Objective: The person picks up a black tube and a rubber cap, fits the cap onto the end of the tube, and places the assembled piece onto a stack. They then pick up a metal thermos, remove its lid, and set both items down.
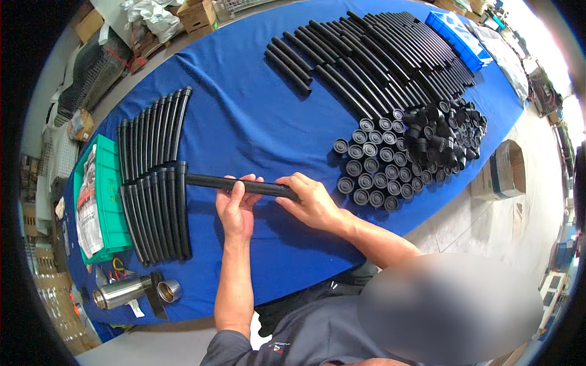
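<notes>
The left hand (235, 207) is wrapped around a black tube (238, 184) near its middle, fingers curled over the top and thumb underneath, so that the tube is kept level just above the blue table (244, 116). The right hand (311, 200) is closed over the tube's right end, the fingertips pressed against it, as though something is being seated on or fitted into that end; what is under the palm cannot be made out. The tube is held crosswise in front of the person, its left end touching or nearly touching a row of finished-looking tubes (157, 210), which are laid side by side with their ends aligned, probably so that they can be counted and kept apart from the unworked stock. A second such row (152, 131) is set just beyond it.

To the right, within easy reach of the right hand, round black caps (369, 168) are stood in neat ranks, with a loose heap of similar parts (448, 134) behind them. Farther back a large supply of long black tubes (378, 61) is spread out. A green crate (107, 201) with papers in it is placed at the left edge, and a steel flask (122, 293) lies near the front.
</notes>
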The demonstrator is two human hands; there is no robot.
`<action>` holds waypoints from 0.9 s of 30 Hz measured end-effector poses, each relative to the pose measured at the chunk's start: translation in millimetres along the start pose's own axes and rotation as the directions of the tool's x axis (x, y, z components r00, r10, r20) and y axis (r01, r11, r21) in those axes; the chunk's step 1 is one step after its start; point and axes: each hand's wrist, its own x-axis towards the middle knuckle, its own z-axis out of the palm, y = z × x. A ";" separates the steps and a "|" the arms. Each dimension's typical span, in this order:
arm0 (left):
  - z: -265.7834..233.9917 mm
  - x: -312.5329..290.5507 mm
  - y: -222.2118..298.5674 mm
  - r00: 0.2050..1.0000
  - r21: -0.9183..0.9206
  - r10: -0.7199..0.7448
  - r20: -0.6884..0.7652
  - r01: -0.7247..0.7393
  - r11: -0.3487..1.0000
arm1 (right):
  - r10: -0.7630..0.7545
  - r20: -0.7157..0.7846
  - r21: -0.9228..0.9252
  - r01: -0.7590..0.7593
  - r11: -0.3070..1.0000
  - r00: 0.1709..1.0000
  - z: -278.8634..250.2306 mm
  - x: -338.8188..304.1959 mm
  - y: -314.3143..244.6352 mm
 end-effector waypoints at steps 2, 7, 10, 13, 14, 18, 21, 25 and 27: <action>0.3 0.2 1.0 1.000 -0.008 -0.012 0.019 0.013 1.000 | -0.014 -0.010 -0.004 0.014 1.000 1.000 0.6 0.3 2.6; -10.8 3.0 -0.5 0.993 0.023 -0.043 0.114 0.041 0.999 | -0.210 -0.082 -0.096 0.202 0.975 0.974 6.6 0.9 8.4; -11.4 2.6 0.1 0.994 -0.021 -0.041 0.098 0.043 0.999 | -0.024 0.013 0.052 0.024 0.998 1.000 -0.7 1.2 0.9; -10.2 2.2 2.6 0.989 -0.018 -0.045 0.141 0.048 0.999 | 0.186 0.156 0.197 -0.215 0.957 0.970 -10.6 6.5 -9.2; -7.9 2.4 3.4 0.987 -0.014 -0.046 0.157 0.049 0.999 | 0.257 0.221 0.198 -0.302 0.933 0.941 -12.2 7.2 -9.8; -10.0 2.5 2.2 0.984 0.020 -0.071 0.165 0.069 0.997 | -0.158 -0.149 -0.008 0.159 0.987 0.976 6.7 1.2 6.6; -16.5 4.7 2.9 0.980 -0.001 -0.078 0.182 0.079 0.997 | -0.167 -0.115 -0.056 0.161 0.985 0.979 -1.3 6.1 -3.8; -12.2 3.9 3.9 0.973 -0.005 -0.069 0.219 0.072 0.997 | 0.459 0.346 0.320 -0.563 0.762 0.818 -19.9 13.3 -25.3; -4.4 3.3 1.5 0.986 0.030 -0.088 0.141 0.085 0.996 | 0.002 -0.012 0.137 -0.001 0.991 1.000 -3.7 4.9 2.5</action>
